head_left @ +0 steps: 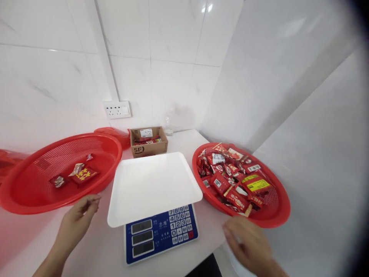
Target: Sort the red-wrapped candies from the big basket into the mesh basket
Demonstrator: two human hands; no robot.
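My left hand [77, 220] hangs just in front of the left red basket [43, 203], its fingers loosely bent, thumb apart, with nothing in it. Inside that basket lie a red packet with yellow print [84, 176] and a few small wrapped snacks. Blurred by motion, my right hand [249, 244] is below the front rim of the right red basket [276, 200]; whether its fingers hold anything is unclear. Many red-wrapped snacks [221, 182] fill that basket. Between the two baskets stands a weighing scale [163, 234] with a bare white tray [154, 186] on top.
Behind the scale sits a small cardboard box [148, 148] with red packets inside. Red plastic bags [113, 134] lie at the back left. Tiled walls close off the back and right; a socket panel [117, 110] is on the back wall. A dark object [204, 267] shows at the bottom.
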